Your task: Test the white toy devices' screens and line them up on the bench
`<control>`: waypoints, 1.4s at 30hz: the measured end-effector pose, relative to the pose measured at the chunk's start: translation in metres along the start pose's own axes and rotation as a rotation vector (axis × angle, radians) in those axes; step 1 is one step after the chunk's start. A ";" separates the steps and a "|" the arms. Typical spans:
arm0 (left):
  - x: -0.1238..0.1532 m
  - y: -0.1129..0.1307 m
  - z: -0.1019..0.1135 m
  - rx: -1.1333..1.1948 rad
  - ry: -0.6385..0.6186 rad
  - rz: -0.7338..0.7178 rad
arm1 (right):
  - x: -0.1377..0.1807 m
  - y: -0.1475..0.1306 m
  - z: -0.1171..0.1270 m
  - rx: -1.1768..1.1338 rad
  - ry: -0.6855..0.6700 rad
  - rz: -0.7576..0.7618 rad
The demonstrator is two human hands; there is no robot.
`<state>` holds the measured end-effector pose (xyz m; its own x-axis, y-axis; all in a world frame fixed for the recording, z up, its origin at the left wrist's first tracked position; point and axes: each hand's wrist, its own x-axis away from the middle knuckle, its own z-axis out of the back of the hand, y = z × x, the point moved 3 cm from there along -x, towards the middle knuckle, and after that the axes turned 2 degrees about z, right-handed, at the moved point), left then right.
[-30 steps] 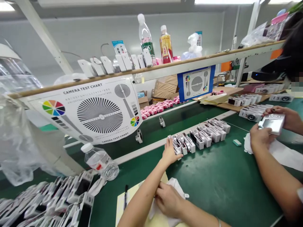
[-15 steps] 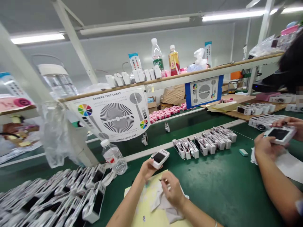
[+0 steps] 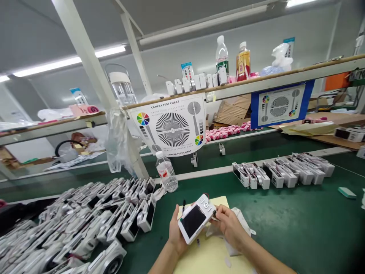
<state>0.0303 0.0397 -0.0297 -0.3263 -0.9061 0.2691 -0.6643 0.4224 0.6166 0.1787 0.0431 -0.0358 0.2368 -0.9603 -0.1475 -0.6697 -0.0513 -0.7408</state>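
A white compact digital camera (image 3: 196, 219) rests tilted in my left hand (image 3: 177, 232), its dark screen and round button pad facing up. My left fingers wrap its left and lower edge. At the camera's right end my right hand (image 3: 230, 224) is closed in a pinch, with a small dark piece (image 3: 214, 214) at the fingertips against the camera's side. What the piece is, I cannot make out. A thin red wire shows at the camera's top corner. Beneath the hands lie a yellow sheet (image 3: 211, 258) and a pale crumpled cloth (image 3: 241, 220).
Many white cameras (image 3: 94, 220) crowd the left of the green table (image 3: 273, 228). Another row of cameras (image 3: 282, 171) stands at the back right. A water bottle (image 3: 167, 173) stands by the post, below a camera test chart (image 3: 172, 129). A green-white sponge (image 3: 347, 192) lies right.
My view has turned left, and the co-worker at the right has left it. The camera is nearer and turned. My right hand has moved up from the cloth to the camera's right end.
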 end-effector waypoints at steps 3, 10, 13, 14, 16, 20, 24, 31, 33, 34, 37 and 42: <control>0.001 0.000 0.001 0.029 -0.090 0.049 | 0.004 0.001 0.002 -0.010 -0.001 -0.031; 0.003 -0.002 0.007 0.113 -0.070 0.149 | 0.012 -0.008 -0.003 0.085 -0.021 -0.013; 0.003 -0.004 0.007 0.115 -0.060 0.162 | 0.012 -0.008 -0.001 0.134 -0.017 -0.005; 0.003 -0.005 0.006 0.113 -0.059 0.161 | 0.012 -0.007 0.000 0.141 -0.011 -0.005; 0.004 -0.006 0.003 0.105 -0.049 0.150 | 0.011 -0.005 0.003 0.143 0.015 -0.016; 0.007 -0.004 -0.002 0.068 -0.021 0.061 | 0.010 -0.004 0.007 0.132 0.058 -0.052; 0.011 -0.002 -0.005 0.031 -0.036 0.018 | 0.008 -0.004 0.007 0.138 0.074 -0.072; 0.016 -0.014 -0.016 0.140 -0.031 0.205 | 0.007 -0.006 0.013 0.268 0.027 -0.019; 0.017 -0.017 -0.016 0.167 0.029 0.231 | 0.008 -0.006 0.013 0.316 -0.035 -0.025; 0.017 -0.019 -0.015 0.175 0.056 0.236 | 0.008 -0.007 0.013 0.325 -0.068 -0.035; 0.017 -0.021 -0.012 0.187 0.118 0.236 | 0.008 -0.006 0.012 0.310 -0.137 -0.067; 0.018 -0.022 -0.009 0.191 0.190 0.244 | 0.007 -0.007 0.014 0.349 -0.112 -0.020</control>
<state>0.0445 0.0137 -0.0315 -0.3718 -0.7583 0.5355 -0.7019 0.6072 0.3724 0.1954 0.0403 -0.0406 0.3359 -0.9232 -0.1866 -0.3880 0.0449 -0.9205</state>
